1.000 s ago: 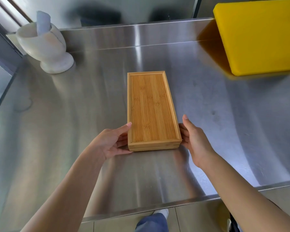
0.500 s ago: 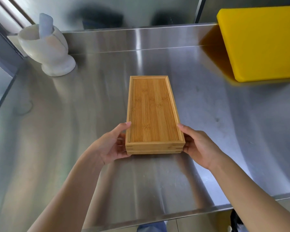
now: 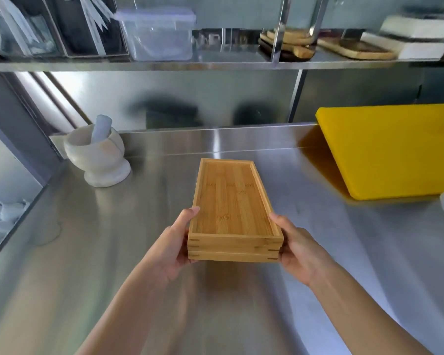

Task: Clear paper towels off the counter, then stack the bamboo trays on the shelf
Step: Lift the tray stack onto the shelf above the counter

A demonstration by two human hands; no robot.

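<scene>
- So a second ago the stack of bamboo trays (image 3: 235,213) is sitting flat on the counter (image 3: 87,252) with the hands just touching its near corners; now it looks lifted off the steel, and the view has tipped up enough to show the shelf (image 3: 215,63).
- Left hand (image 3: 173,248) is wrapped round the near left corner, thumb up along the rim, fingers tucked under. Right hand (image 3: 296,248) does the same on the near right corner. Both are closed on the stack, nothing else in them.
- The trays sit centre frame over the counter, between the mortar (image 3: 98,155) on the far left and the yellow cutting board (image 3: 392,149) on the far right. No paper towels on the counter that I can see, so I'd guess that part is done.
- Risk one: it looks like three loose trays held only at the near end, so if the far end dips, the top one could slide off.
- Risk two: the shelf is busy. A clear plastic tub (image 3: 155,34) sits left of centre and wooden boards (image 3: 287,43) to the right, with a bare gap between them and a post at its right edge. Go in crooked and the stack clips something.
- Risk three: shelf edge is high, so coming in too low would knock the far end into it.
</scene>
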